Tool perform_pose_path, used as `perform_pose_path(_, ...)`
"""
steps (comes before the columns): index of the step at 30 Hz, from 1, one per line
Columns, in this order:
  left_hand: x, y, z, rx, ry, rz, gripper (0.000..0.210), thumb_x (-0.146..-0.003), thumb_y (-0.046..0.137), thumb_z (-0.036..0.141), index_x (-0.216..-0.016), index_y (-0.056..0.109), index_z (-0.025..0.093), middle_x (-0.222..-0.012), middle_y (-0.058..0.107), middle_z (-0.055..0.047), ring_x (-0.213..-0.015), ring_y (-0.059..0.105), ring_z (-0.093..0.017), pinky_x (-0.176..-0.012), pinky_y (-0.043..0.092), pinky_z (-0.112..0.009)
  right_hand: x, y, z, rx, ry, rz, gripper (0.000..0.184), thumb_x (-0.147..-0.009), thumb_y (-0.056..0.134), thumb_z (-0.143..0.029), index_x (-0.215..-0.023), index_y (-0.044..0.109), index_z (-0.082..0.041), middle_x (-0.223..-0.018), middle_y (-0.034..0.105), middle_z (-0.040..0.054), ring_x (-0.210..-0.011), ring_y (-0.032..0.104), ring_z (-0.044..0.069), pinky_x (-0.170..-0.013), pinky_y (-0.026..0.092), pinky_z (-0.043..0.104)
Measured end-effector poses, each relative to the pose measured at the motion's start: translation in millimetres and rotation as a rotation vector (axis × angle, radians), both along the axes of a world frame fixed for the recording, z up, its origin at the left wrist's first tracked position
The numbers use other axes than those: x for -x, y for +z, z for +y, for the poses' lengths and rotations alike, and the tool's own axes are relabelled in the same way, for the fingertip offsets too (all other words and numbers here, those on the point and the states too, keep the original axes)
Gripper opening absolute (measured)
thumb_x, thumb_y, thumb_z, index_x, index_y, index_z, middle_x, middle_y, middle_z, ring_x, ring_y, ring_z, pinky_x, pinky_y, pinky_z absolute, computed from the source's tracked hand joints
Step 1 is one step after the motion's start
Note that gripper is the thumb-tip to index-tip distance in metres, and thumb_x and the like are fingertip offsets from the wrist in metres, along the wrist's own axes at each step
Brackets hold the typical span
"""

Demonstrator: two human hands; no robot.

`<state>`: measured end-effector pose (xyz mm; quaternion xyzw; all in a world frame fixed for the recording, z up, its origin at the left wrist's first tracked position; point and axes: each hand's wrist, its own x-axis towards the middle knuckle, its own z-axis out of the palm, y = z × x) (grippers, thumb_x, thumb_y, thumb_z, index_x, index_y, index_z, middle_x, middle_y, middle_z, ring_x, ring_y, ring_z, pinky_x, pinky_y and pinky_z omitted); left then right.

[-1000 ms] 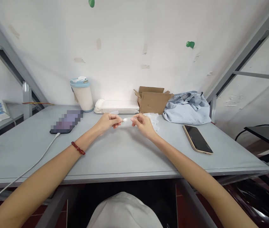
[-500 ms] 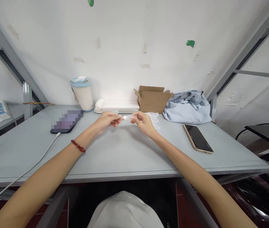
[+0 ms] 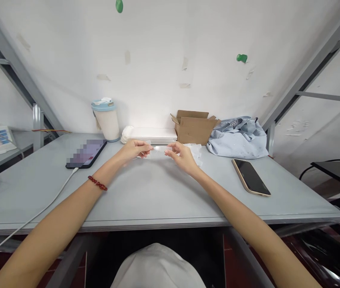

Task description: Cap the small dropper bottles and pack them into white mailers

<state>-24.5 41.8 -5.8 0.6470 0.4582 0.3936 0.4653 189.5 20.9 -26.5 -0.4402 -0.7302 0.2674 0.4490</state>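
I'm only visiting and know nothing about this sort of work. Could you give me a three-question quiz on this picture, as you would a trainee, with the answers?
1. True or false: the red bead bracelet is on the left wrist.
2. What colour is the small piece between the left hand and the right hand? A) red B) green C) whitish
3. What sits between the white stack and the bunched pale-blue cloth?

Key: 1. True. 2. C. 3. An open cardboard box.

Seemingly a dorm or small shared workroom: a plain grey desk (image 3: pixel 163 200) within a metal frame (image 3: pixel 37 124), tape-scarred white wall (image 3: pixel 154 36), cup (image 3: pixel 109 126), charging phone (image 3: pixel 90 154), bundled cloth (image 3: pixel 237 142).
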Motion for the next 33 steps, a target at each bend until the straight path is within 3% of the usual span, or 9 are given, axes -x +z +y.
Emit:
perform_pose_path(6, 33, 16.8, 11, -0.03, 0.191, 0.005, 0.022, -0.057, 0.076, 0.036, -0.062, 0.071, 0.016, -0.062, 0.061, -0.003, -0.058, 0.053, -0.012, -0.058, 0.045, -0.026, -9, -4.7, 14, -0.169, -0.075, -0.265, 0.01, -0.083, 0.056, -0.022, -0.093, 0.056, -0.018, -0.085, 0.067, 0.0051, -0.078, 0.059, 0.017, -0.071, 0.041, 0.029)
perform_pose_path(10, 53, 16.4, 18, 0.018, 0.258, 0.141, 0.021, -0.055, 0.076, 0.035, -0.057, 0.069, 0.016, -0.062, 0.061, -0.005, -0.06, 0.054, -0.014, -0.057, 0.047, -0.026, -15, -3.9, 18, -0.203, -0.114, -0.471, 0.004, -0.083, 0.056, -0.013, -0.084, 0.058, -0.017, -0.087, 0.067, 0.0077, -0.076, 0.058, 0.017, -0.07, 0.038, 0.029)
perform_pose_path(17, 57, -1.2, 26, 0.099, 0.198, 0.256, 0.016, -0.057, 0.074, 0.033, -0.06, 0.071, 0.017, -0.066, 0.065, -0.006, -0.064, 0.058, -0.017, -0.055, 0.046, -0.024, -21, 4.4, 15, -0.102, -0.057, -0.634, 0.005, -0.083, 0.06, -0.016, -0.078, 0.058, -0.018, -0.067, 0.066, 0.0037, -0.066, 0.055, 0.016, -0.062, 0.032, 0.027)
perform_pose_path(24, 57, -12.7, 32, 0.154, 0.148, 0.359, 0.019, -0.06, 0.074, 0.033, -0.061, 0.068, 0.015, -0.064, 0.063, -0.005, -0.063, 0.057, -0.015, -0.057, 0.045, -0.024, -28, 13.4, 14, -0.054, -0.129, -0.718, 0.012, -0.084, 0.059, -0.022, -0.073, 0.058, -0.017, -0.073, 0.066, 0.0037, -0.068, 0.055, 0.014, -0.057, 0.028, 0.024)
perform_pose_path(33, 48, -4.7, 26, 0.084, 0.168, 0.442, 0.018, -0.061, 0.069, 0.032, -0.055, 0.064, 0.015, -0.058, 0.061, -0.004, -0.06, 0.055, -0.015, -0.054, 0.043, -0.025, -33, 22.0, 10, -0.002, -0.16, -0.816, 0.018, -0.084, 0.057, -0.028, -0.069, 0.058, -0.017, -0.076, 0.066, 0.0046, -0.068, 0.055, 0.013, -0.054, 0.026, 0.024)
